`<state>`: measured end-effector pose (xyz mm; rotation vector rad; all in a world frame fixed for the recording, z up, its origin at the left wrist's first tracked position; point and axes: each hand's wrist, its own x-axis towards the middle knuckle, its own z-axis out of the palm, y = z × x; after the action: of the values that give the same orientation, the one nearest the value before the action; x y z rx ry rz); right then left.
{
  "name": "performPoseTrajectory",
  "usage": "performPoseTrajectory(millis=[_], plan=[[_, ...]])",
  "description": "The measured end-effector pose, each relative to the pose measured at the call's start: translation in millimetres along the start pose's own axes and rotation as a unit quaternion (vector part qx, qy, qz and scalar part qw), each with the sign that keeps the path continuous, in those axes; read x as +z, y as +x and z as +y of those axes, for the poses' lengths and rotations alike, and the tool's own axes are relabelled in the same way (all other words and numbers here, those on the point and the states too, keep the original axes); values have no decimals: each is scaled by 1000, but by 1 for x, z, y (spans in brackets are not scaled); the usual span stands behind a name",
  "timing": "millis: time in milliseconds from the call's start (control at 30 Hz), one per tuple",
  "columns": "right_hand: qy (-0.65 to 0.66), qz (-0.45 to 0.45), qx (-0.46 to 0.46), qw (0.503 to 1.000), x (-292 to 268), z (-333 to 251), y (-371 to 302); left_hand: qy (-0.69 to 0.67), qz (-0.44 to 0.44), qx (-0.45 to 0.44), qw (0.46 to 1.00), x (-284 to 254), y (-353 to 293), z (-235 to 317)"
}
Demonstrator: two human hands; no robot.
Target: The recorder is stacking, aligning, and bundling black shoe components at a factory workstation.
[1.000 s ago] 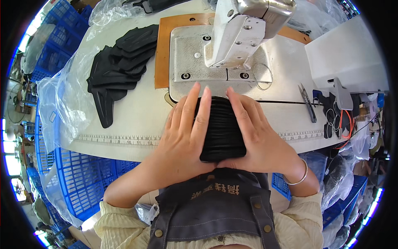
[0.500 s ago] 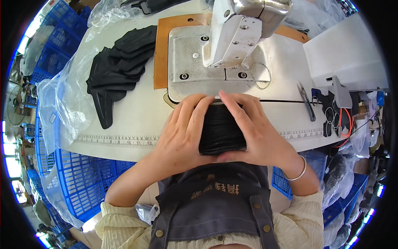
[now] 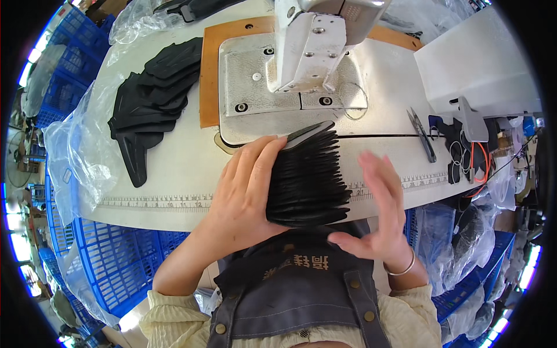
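Note:
A thick stack of thin black cut pieces (image 3: 307, 182) stands on edge at the table's front, fanned out along its right side. My left hand (image 3: 246, 188) grips the stack from the left, fingers over its far end and the thumb hidden beneath or behind its near end. Apart from the stack, to its right, my right hand (image 3: 380, 211) is raised with thumb and fingers spread, slightly blurred and holding nothing. Just beyond the stack is the sewing machine (image 3: 310, 52) with its metal bed plate (image 3: 249, 119).
More black pieces (image 3: 154, 93) lie overlapped at the left, beside clear plastic (image 3: 75, 151). A printed ruler strip (image 3: 151, 202) runs along the front edge. Thread snips (image 3: 422, 134) lie at the right near a grey device (image 3: 473, 119) with an orange cord. Blue crates (image 3: 116, 261) stand below.
My right hand has let go of the stack and moved right, opening. The stack's right side has spread into a fan while my left hand keeps its hold. The view has shifted slightly.

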<state>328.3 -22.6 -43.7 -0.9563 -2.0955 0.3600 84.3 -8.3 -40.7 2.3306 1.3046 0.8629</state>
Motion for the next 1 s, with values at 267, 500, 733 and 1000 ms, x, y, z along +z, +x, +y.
performPoseTrajectory(millis=[267, 500, 733, 1000], plan=[[-140, 28, -55, 988, 10, -10, -41, 4, -3, -3, 1000, 0, 1, 2], [-51, 75, -42, 995, 21, -11, -37, 23, -8, -8, 1000, 2, 0, 2], [-55, 57, -50, 996, 21, -11, -35, 29, -4, 11, 1000, 2, 1, 3], [-27, 50, -61, 997, 23, -9, -34, 36, -2, 8, 999, 2, 1, 4]])
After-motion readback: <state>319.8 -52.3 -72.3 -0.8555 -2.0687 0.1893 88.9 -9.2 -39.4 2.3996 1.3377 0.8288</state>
